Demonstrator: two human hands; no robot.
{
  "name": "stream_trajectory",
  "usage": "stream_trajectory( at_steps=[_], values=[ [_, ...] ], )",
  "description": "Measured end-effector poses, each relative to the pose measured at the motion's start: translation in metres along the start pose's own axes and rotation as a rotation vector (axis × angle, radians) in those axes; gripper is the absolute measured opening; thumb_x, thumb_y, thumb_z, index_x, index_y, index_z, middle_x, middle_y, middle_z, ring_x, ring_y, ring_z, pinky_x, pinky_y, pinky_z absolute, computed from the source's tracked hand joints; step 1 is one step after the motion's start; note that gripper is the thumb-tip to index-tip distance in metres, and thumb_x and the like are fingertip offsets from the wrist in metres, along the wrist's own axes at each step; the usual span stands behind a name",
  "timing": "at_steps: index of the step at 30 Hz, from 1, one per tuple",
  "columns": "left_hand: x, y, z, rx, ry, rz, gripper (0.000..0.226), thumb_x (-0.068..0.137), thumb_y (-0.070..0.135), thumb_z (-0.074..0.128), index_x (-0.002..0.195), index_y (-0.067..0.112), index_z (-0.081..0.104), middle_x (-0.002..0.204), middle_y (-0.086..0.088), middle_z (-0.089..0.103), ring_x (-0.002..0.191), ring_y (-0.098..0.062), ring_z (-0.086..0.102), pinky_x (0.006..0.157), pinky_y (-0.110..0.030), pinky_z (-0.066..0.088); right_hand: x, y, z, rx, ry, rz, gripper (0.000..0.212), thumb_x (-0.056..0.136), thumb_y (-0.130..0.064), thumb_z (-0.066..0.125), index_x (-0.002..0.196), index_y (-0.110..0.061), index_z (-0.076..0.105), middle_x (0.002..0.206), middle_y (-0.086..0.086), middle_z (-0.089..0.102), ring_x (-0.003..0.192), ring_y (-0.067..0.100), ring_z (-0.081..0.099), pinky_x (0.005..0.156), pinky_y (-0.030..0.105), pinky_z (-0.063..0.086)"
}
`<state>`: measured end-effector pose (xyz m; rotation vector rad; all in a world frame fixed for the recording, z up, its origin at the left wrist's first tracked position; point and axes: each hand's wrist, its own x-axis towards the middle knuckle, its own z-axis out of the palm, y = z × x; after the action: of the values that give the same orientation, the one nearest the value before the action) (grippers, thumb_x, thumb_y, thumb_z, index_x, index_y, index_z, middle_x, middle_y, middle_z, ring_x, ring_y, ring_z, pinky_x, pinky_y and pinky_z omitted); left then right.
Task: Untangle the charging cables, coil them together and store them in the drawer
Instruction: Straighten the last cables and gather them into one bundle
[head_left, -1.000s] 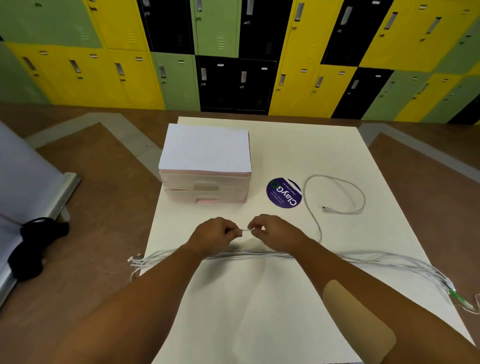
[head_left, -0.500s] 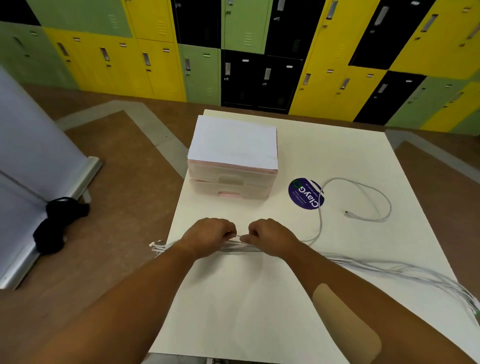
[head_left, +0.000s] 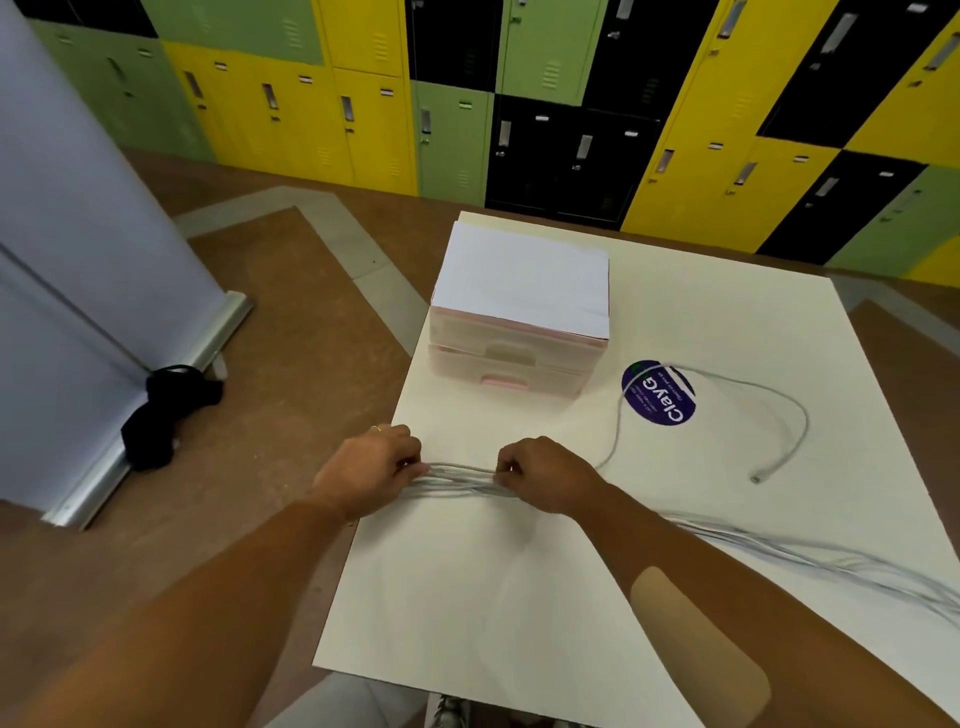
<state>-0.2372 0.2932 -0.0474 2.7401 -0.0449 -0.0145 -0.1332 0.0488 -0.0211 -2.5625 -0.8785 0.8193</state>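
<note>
At the cream desk's (head_left: 519, 597) left edge, the left hand (head_left: 371, 470) and right hand (head_left: 545, 480) each pinch the cable bundle (head_left: 460, 480), which trails toward the right edge; a loose cable (head_left: 779, 410) loops beside a purple sticker (head_left: 658, 394); the drawer unit (head_left: 511, 332) sits near the far left corner; yellow, green and black lockers (head_left: 363, 104) line the wall beyond the brown floor (head_left: 291, 338).

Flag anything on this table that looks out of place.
One cable strays from the bundle gripped by the left hand and right hand: it loops across the purple sticker, its plug end loose on the table. Nothing else stands out.
</note>
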Motion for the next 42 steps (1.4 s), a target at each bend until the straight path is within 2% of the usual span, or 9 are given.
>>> stream_trajectory(
  at_steps=[5, 10, 14, 17, 22, 26, 31, 37, 42],
  values=[
    [-0.012, -0.014, 0.002, -0.073, 0.023, -0.056, 0.015, 0.086, 0.026, 0.074, 0.079, 0.014, 0.068, 0.086, 0.003, 0.053, 0.083, -0.018, 0.051, 0.068, -0.027, 0.037, -0.001, 0.0, 0.006, -0.103, 0.044, 0.017, 0.048, 0.09, -0.056, 0.059, 0.063, -0.019, 0.044, 0.06, -0.005, 0.047, 0.057, 0.014, 0.043, 0.051, 0.029, 0.028],
    [-0.016, -0.019, -0.002, -0.095, 0.035, -0.085, 0.003, 0.09, 0.023, 0.07, 0.091, 0.021, 0.07, 0.084, 0.005, 0.054, 0.077, -0.013, 0.048, 0.062, -0.014, 0.028, 0.0, 0.0, 0.012, -0.034, 0.053, 0.011, 0.027, 0.096, -0.038, 0.055, 0.072, -0.025, 0.055, 0.074, -0.006, 0.059, 0.072, 0.017, 0.056, 0.061, 0.029, 0.041],
    [-0.023, -0.026, -0.002, -0.086, 0.043, -0.109, 0.007, 0.088, 0.014, 0.068, 0.091, 0.021, 0.069, 0.086, 0.006, 0.054, 0.076, -0.013, 0.05, 0.07, -0.025, 0.034, 0.0, -0.001, 0.012, 0.015, 0.023, -0.013, 0.019, 0.097, -0.023, 0.051, 0.099, -0.02, 0.069, 0.099, -0.004, 0.065, 0.089, 0.018, 0.06, 0.08, 0.034, 0.05],
    [-0.025, -0.03, -0.002, -0.067, 0.038, -0.146, 0.009, 0.09, 0.012, 0.065, 0.095, 0.018, 0.07, 0.091, 0.005, 0.055, 0.082, -0.014, 0.05, 0.073, -0.027, 0.036, -0.001, 0.004, 0.01, 0.033, 0.041, -0.004, 0.018, 0.097, -0.022, 0.053, 0.098, -0.018, 0.07, 0.098, -0.004, 0.062, 0.089, 0.017, 0.06, 0.083, 0.037, 0.051],
    [-0.026, -0.033, 0.0, -0.076, -0.01, -0.195, 0.009, 0.093, 0.01, 0.061, 0.093, 0.016, 0.067, 0.094, 0.004, 0.054, 0.089, -0.018, 0.052, 0.071, -0.025, 0.035, -0.008, 0.016, 0.004, -0.015, 0.091, 0.126, 0.034, 0.087, -0.047, 0.066, 0.073, -0.017, 0.058, 0.074, -0.004, 0.058, 0.067, 0.015, 0.053, 0.062, 0.032, 0.042],
    [-0.024, -0.029, 0.001, -0.095, -0.032, -0.235, 0.008, 0.094, 0.013, 0.058, 0.089, 0.019, 0.061, 0.093, 0.004, 0.053, 0.085, -0.017, 0.05, 0.071, -0.029, 0.039, -0.011, 0.021, 0.003, -0.1, 0.124, 0.153, 0.043, 0.086, -0.058, 0.062, 0.068, -0.021, 0.052, 0.067, -0.005, 0.055, 0.061, 0.013, 0.049, 0.056, 0.029, 0.036],
    [-0.026, -0.031, 0.003, -0.092, -0.018, -0.275, 0.01, 0.092, 0.02, 0.065, 0.084, 0.021, 0.059, 0.087, 0.006, 0.052, 0.081, -0.018, 0.051, 0.067, -0.03, 0.037, -0.014, 0.028, 0.012, -0.079, 0.142, 0.045, 0.014, 0.098, -0.032, 0.053, 0.093, -0.023, 0.062, 0.091, -0.007, 0.055, 0.083, 0.018, 0.058, 0.072, 0.032, 0.048],
    [-0.032, -0.039, 0.006, -0.133, -0.023, -0.264, 0.005, 0.094, 0.023, 0.058, 0.092, 0.023, 0.062, 0.091, 0.005, 0.051, 0.083, -0.023, 0.057, 0.073, -0.036, 0.047, -0.015, 0.03, 0.018, -0.095, 0.176, -0.023, 0.014, 0.098, -0.028, 0.051, 0.103, -0.026, 0.064, 0.097, -0.008, 0.054, 0.084, 0.018, 0.06, 0.074, 0.034, 0.049],
    [-0.027, -0.03, 0.003, -0.026, 0.055, -0.32, 0.023, 0.097, 0.042, 0.051, 0.103, 0.023, 0.062, 0.101, 0.001, 0.059, 0.096, -0.025, 0.057, 0.076, -0.035, 0.045, -0.015, 0.028, 0.017, -0.106, 0.188, -0.062, 0.017, 0.098, -0.027, 0.051, 0.104, -0.027, 0.066, 0.098, -0.008, 0.055, 0.086, 0.018, 0.06, 0.074, 0.034, 0.05]
  ],
)
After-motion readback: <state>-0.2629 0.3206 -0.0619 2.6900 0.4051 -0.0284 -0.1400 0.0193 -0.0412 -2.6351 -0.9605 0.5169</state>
